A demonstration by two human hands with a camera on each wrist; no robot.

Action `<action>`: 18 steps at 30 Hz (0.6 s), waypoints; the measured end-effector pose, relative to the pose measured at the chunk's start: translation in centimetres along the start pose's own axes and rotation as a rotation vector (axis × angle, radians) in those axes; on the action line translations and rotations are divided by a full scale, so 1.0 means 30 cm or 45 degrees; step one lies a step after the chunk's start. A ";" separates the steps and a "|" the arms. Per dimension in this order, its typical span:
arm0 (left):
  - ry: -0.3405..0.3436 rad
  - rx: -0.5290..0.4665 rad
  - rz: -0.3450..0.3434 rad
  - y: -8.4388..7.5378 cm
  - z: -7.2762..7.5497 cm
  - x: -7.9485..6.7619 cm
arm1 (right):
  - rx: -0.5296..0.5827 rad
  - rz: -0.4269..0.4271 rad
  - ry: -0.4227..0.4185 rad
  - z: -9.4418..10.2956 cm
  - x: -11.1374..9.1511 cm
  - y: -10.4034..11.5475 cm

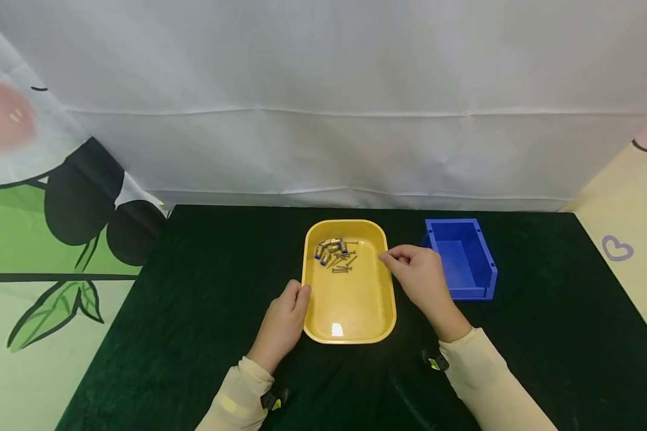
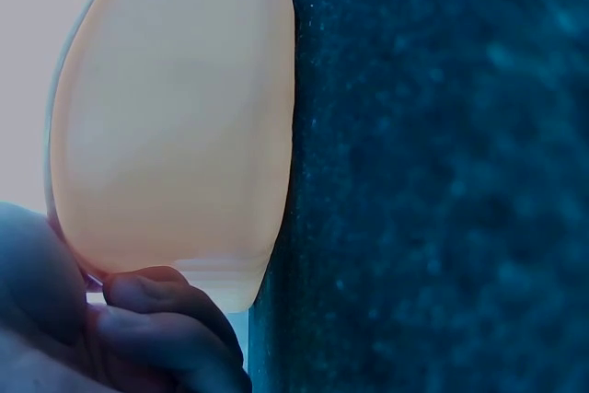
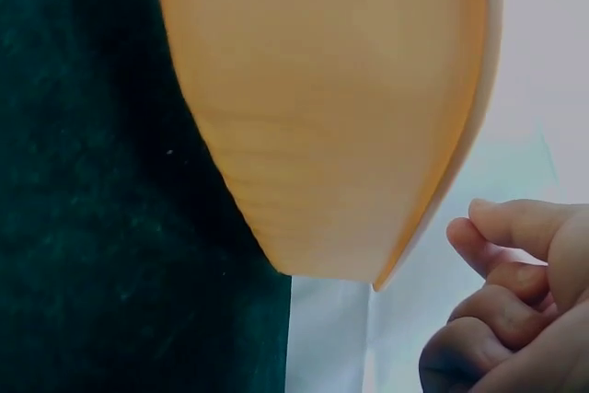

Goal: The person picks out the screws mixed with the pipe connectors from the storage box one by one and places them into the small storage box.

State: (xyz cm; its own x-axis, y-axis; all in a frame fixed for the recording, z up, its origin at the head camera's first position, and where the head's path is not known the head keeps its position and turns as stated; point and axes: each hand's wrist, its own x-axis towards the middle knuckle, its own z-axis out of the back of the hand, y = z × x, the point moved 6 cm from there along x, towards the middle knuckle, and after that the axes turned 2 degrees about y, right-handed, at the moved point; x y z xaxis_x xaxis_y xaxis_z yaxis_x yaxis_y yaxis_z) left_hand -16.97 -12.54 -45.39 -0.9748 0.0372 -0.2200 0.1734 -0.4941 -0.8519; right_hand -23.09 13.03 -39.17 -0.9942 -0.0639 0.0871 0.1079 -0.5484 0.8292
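Note:
A yellow tray [image 1: 350, 305] lies on the dark green cloth, with several screws [image 1: 342, 269] and several brass fittings with blue ends [image 1: 326, 258] gathered in its upper left part. My left hand [image 1: 281, 323] grips the tray's left side, thumb at the rim. In the left wrist view, curled fingers [image 2: 175, 310] press against the outer wall. Over the tray's right rim is my right hand [image 1: 417, 278], thumb and forefinger drawn together. The right wrist view shows these fingertips [image 3: 488, 213] beside the rim, the other fingers curled; I cannot tell whether something small is pinched there.
An open blue bin [image 1: 460, 263] stands to the right of the tray, just behind my right hand. The green cloth [image 1: 221, 269] covers the table up to a white hanging sheet [image 1: 356, 149] at the back. Printed panels border both sides.

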 end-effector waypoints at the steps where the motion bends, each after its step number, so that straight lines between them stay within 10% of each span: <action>1: -0.002 0.001 0.001 0.002 0.000 -0.001 | -0.005 -0.002 0.013 -0.007 0.002 0.005; 18: 0.002 0.001 -0.016 0.002 -0.003 -0.003 | -0.102 0.169 0.069 -0.066 0.050 0.165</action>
State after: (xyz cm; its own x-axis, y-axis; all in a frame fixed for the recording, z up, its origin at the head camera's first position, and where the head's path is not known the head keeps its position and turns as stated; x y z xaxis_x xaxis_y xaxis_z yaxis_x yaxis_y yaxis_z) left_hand -16.87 -12.49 -45.48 -0.9767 0.0443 -0.2102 0.1614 -0.4943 -0.8542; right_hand -24.03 8.59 -36.03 -0.9697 -0.1837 0.1612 0.2404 -0.5970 0.7654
